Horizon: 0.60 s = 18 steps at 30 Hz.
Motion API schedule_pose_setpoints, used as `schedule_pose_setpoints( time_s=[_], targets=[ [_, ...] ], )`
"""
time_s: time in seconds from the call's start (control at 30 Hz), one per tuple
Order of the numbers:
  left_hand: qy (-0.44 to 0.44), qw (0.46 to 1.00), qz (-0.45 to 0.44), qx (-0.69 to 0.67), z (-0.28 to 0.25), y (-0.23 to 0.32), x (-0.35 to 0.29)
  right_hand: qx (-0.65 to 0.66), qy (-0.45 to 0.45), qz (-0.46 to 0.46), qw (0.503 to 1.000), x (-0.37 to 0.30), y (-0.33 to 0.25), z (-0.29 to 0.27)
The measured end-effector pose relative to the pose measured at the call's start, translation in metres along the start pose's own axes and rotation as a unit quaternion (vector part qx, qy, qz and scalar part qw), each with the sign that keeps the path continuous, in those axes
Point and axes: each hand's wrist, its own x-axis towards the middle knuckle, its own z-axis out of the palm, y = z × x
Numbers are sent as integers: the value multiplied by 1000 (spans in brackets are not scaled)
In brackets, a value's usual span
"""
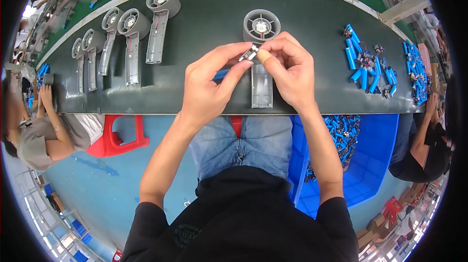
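My left hand (207, 79) and my right hand (290, 69) meet over the table, both closed. Their fingertips pinch a small circuit board (249, 53) with dark and silvery parts. A blue cylindrical battery (221, 74) shows beneath the left thumb, partly hidden by the hand. A tan wrap covers the right thumb's tip. Under my hands lies a grey handheld fan housing, its round fan head (262, 25) on the far side and its open handle shell (262, 89) toward me. The fingers hide the part where head and handle join.
Several similar grey fan housings (131, 43) lie in a row at the left. Blue batteries with wired boards (368, 65) are heaped at the right. A blue bin (363, 184) below the edge holds more. People sit at both sides; a red stool (119, 138) stands left.
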Motion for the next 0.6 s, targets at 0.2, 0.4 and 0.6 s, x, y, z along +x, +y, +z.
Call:
schedule_pose_setpoints(
  time_s=[0.2,0.4,0.6],
  targets=[
    [-56,994,14,-89,-7,0,5,31,-19,22,999,1,-3,-5],
    [-107,991,70,-47,-18,-10,10,67,-58,69,994,4,-9,-10],
    [-112,991,55,-42,-18,-7,9,57,-62,66,994,5,-8,-11]
  ],
)
